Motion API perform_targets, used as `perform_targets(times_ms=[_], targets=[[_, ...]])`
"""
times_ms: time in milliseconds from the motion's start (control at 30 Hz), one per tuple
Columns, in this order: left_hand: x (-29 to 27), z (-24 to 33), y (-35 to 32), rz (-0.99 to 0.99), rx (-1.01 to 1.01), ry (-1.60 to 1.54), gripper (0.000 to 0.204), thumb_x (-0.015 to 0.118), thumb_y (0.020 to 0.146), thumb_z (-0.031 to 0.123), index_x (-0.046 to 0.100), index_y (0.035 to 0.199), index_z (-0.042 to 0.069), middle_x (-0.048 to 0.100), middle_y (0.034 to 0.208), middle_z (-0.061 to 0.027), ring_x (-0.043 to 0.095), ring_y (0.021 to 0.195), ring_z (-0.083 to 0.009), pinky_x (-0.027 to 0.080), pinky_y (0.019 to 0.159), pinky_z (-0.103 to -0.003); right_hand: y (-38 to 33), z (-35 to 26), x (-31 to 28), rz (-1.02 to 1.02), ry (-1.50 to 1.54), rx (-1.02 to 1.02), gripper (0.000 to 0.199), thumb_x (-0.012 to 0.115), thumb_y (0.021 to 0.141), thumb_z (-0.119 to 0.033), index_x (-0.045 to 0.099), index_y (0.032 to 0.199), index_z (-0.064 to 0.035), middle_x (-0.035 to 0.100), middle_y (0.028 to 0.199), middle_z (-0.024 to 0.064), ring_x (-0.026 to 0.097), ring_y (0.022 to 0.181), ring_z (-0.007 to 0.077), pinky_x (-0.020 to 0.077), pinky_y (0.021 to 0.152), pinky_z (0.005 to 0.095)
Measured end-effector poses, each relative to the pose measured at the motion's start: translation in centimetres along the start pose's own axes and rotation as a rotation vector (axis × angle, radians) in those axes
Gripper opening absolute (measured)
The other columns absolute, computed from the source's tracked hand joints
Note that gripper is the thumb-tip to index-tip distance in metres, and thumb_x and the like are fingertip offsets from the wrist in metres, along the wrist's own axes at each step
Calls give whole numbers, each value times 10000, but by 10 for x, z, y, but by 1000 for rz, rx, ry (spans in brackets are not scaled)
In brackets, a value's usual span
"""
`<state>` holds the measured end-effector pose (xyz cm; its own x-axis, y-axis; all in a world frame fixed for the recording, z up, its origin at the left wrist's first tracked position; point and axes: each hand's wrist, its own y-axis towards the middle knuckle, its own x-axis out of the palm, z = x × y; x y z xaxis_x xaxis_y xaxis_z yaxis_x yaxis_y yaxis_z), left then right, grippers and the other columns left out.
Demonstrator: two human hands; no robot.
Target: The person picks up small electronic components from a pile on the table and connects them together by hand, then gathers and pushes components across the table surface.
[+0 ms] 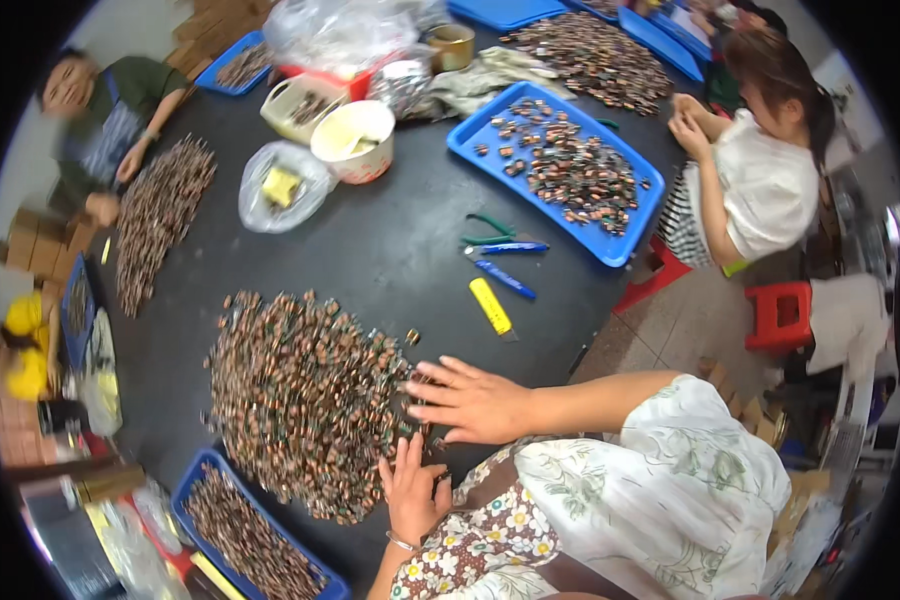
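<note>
A large heap of small copper-and-dark parts [305,410], which look like tiny wound coils, spreads over the dark table. My right hand [480,402] reaches in from the right, its fingers spread flat at the heap's right edge. Lower down, my left hand [415,492], with a bracelet at the wrist, rests its stretched fingers against the same edge. Neither hand grips anything that I can see. One loose coil [412,337] lies apart, just above my right fingertips.
A yellow-handled cutter [490,307], blue pens [505,279] and green-handled pliers [488,230] lie beyond my right hand. Blue trays [610,250] [185,490] hold more parts. A white tub [378,150] stands farther back. Co-workers sit at the left and right [770,190].
</note>
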<state>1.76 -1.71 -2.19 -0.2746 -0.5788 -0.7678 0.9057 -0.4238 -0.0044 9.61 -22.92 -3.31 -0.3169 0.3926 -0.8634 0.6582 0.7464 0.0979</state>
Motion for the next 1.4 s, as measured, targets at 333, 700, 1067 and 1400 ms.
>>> perform_targets(times_ms=[333,700,1067,1400], targets=[[3,-23,-26,189,-131,-354,188,635,711,17,584,892,20,606,1072,-132,577,931,-305,444,824,-363,15,4,12,147,-58,99,423,642,738,-60,563,1153,-69,519,1245,102,437,1184,325,357,985,421],[-5,-15,-18,144,-665,-1276,142,575,869,47,564,1006,8,629,868,-45,577,721,-71,467,626,-193,22,-6,4,311,253,202,233,633,747,40,631,971,-24,616,903,80,595,837,228,484,730,280],[-4,-11,-14,112,-656,-1305,153,578,864,33,528,1008,10,625,829,-48,566,670,-62,463,576,-189,21,-39,-2,18,797,288,142,649,765,4,656,906,-4,601,823,60,575,722,126,453,628,236],[-5,-3,-19,-8,-642,-1320,150,625,828,24,557,962,20,589,785,6,515,591,-10,406,501,-152,24,-37,-3,152,499,31,159,649,741,12,668,887,-47,622,866,71,589,805,222,466,714,304]])
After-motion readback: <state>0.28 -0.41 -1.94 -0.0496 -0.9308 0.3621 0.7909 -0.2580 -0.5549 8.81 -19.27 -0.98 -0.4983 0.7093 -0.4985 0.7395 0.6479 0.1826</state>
